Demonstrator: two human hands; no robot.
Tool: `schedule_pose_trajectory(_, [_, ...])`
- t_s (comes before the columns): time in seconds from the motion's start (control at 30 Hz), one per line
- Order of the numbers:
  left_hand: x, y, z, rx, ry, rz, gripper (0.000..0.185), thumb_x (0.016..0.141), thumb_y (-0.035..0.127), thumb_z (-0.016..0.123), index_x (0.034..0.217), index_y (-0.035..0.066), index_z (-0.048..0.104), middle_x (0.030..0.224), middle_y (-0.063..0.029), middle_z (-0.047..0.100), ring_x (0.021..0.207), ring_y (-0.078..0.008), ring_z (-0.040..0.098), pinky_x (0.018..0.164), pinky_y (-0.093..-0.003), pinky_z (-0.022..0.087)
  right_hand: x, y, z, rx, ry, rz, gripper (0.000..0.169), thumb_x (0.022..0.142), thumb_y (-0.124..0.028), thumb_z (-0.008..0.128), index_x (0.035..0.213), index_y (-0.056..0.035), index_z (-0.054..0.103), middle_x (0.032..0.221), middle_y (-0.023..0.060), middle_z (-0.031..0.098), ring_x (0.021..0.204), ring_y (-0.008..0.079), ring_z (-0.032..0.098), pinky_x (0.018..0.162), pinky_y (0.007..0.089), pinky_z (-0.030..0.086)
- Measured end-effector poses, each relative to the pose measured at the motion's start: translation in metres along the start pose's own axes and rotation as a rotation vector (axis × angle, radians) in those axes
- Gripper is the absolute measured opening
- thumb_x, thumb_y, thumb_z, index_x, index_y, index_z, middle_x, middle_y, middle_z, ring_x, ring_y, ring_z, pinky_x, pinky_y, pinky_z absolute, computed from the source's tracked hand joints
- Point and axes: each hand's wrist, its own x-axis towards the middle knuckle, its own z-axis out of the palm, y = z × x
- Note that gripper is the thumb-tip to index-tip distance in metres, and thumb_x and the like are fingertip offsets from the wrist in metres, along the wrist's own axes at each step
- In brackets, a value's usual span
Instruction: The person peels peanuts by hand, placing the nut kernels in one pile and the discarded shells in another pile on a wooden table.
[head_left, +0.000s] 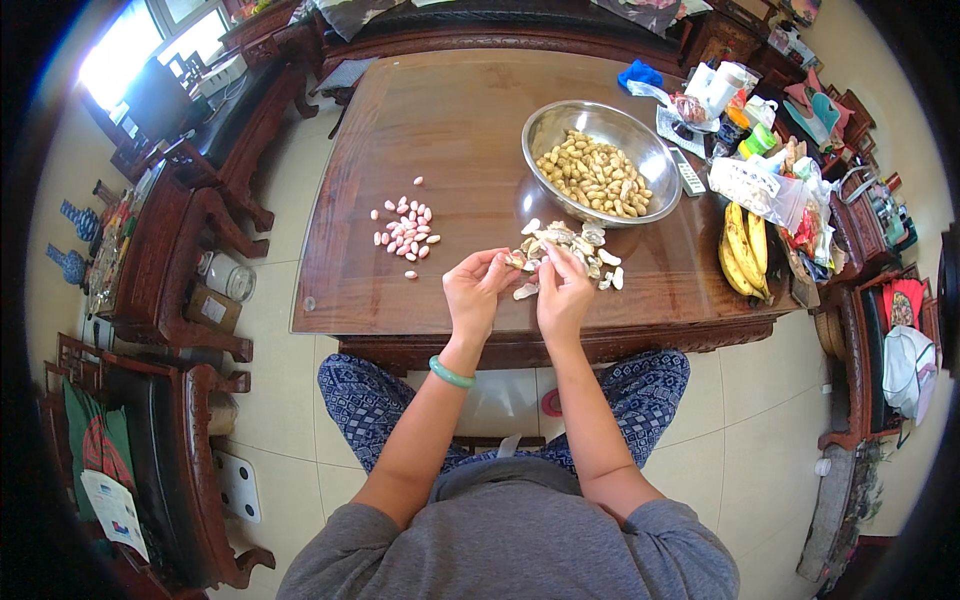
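My left hand (480, 281), with a green bangle on its wrist, pinches an opened peanut (516, 259) above the wooden table. Close on its right, my right hand (561, 285) has thumb and fingertips together on a pale piece of peanut shell (547, 253). Behind and beside the hands lies a heap of empty peanut shells (577, 241). A steel bowl (546, 124) behind the heap holds unshelled peanuts (592, 174). Shelled pink peanut kernels (406, 229) lie loosely grouped on the table to the left.
The glass-topped wooden table (435, 112) has its near edge just below my hands. At its right side are bananas (742, 251), a remote control (687, 172), plastic bags (754, 187) and a blue cloth-like item (640, 73). Carved chairs stand left and right.
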Motion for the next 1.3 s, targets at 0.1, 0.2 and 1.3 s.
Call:
schedule_pose_trajectory(0.1, [0.000, 0.001, 0.002, 0.032, -0.002, 0.008, 0.016, 0.095, 0.004, 0.060, 0.104, -0.008, 0.064, 0.093, -0.0119, 0.070, 0.079, -0.0142, 0.069, 0.069, -0.0241, 0.059, 0.000, -0.002, 0.003, -0.149, 0.077, -0.150, 0.023, 0.089, -0.002, 0.064, 0.110, 0.0019, 0.069, 0.095, 0.0122, 0.067, 0.072, 0.0177, 0.066, 0.063, 0.0270, 0.054])
schedule_pose_trajectory(0.2, [-0.002, 0.001, 0.001, 0.069, -0.008, 0.009, 0.018, 0.096, 0.005, 0.059, 0.106, -0.009, 0.063, 0.093, -0.0138, 0.070, 0.080, -0.0154, 0.069, 0.073, -0.0248, 0.059, -0.006, -0.009, 0.001, -0.048, -0.017, -0.085, 0.020, 0.087, -0.004, 0.067, 0.106, 0.0013, 0.070, 0.092, 0.0126, 0.068, 0.073, 0.0191, 0.066, 0.066, 0.0290, 0.053])
schedule_pose_trajectory(1.3, [-0.001, -0.002, 0.001, 0.526, -0.102, 0.310, 0.016, 0.078, -0.008, 0.068, 0.088, 0.001, 0.076, 0.083, -0.0045, 0.066, 0.074, -0.0087, 0.060, 0.065, -0.0212, 0.049, -0.007, -0.012, -0.009, -0.060, -0.172, -0.057, 0.013, 0.075, -0.002, 0.074, 0.083, 0.0037, 0.066, 0.075, 0.0111, 0.068, 0.063, 0.0132, 0.066, 0.058, 0.0261, 0.054])
